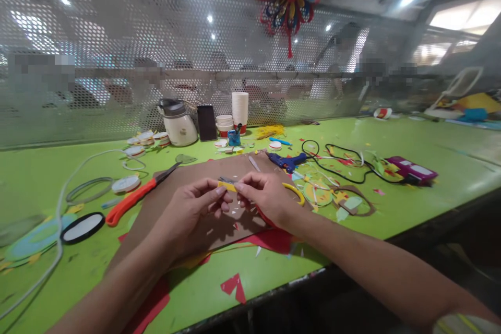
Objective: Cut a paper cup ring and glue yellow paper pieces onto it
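Both my hands meet over a brown cardboard sheet (188, 175) on the green table (410, 203). My left hand (191, 209) and my right hand (266, 195) each pinch an end of a small yellow paper piece (227, 186). A pair of yellow-handled scissors (293, 190) hangs from my right hand, mostly hidden behind it. Red paper (274, 240) lies under my right wrist.
Orange-handled scissors (135, 198) lie left of the cardboard. A blue glue gun (287, 160) with a black cord (336, 159) and a purple box (410, 169) sit to the right. A white jar (179, 124), a phone (206, 122) and stacked paper cups (239, 109) stand by the mesh wall. Paper scraps are scattered about.
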### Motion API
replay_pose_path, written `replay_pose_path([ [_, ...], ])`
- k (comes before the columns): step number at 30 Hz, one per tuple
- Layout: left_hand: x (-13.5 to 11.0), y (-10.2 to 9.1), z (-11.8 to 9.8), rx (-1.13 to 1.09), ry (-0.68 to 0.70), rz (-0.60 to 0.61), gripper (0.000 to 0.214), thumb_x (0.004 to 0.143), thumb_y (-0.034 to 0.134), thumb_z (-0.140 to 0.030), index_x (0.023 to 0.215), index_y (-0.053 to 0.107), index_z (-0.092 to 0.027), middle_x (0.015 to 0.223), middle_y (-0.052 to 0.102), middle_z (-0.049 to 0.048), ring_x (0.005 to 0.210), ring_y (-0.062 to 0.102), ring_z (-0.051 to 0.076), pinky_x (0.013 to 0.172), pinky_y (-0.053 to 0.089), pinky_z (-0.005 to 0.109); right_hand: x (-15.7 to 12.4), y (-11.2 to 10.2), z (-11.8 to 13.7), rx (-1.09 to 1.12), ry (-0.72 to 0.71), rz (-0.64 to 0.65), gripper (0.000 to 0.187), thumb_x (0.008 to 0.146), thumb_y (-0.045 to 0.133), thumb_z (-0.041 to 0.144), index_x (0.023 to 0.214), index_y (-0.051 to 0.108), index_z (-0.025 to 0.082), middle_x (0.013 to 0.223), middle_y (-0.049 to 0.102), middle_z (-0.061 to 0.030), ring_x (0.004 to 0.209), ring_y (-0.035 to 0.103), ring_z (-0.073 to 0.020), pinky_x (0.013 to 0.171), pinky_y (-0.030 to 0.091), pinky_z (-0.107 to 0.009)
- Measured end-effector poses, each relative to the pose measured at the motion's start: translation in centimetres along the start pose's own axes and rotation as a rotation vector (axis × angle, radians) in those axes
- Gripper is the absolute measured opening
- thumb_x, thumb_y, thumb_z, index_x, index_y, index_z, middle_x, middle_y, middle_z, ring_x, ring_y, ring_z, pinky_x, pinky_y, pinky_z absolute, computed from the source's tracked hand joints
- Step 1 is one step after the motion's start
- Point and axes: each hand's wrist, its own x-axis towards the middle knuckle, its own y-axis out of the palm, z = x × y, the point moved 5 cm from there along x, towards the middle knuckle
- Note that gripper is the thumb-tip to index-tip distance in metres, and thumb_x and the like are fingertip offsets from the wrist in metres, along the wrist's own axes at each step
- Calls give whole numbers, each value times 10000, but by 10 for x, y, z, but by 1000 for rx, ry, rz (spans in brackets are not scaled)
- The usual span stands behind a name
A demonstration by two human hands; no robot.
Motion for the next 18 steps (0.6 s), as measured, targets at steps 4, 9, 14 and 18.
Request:
replay_pose_path([
  [4,0,4,0,-50,34,17,176,714,822,-271,738,697,-148,678,686,17,611,604,118,609,518,227,-1,2,-2,28,15,-21,264,755,729,414,693,613,185,598,608,37,529,553,-107,522,460,-238],
  [9,3,-1,1,-19,53,-40,181,721,817,-272,754,701,-137,685,682,24,623,612,116,616,501,206,-2,8,-6,38,30,-24,330,725,760,478,678,607,189,594,610,27,519,552,-113,521,476,-249],
  [14,3,-1,4,-80,16,-8,174,716,814,-272,742,688,-155,672,669,13,628,650,158,614,533,264,-2,9,-9,35,45,-21,338,733,752,499,699,611,194,587,606,24,504,543,-117,498,480,-255],
  [18,1,1,6,-98,-11,-12,156,736,801,-265,761,695,-153,688,679,18,627,660,166,586,545,273,-2,10,-10,16,41,-20,319,761,711,491,709,606,194,574,590,31,495,524,-113,496,482,-258],
])
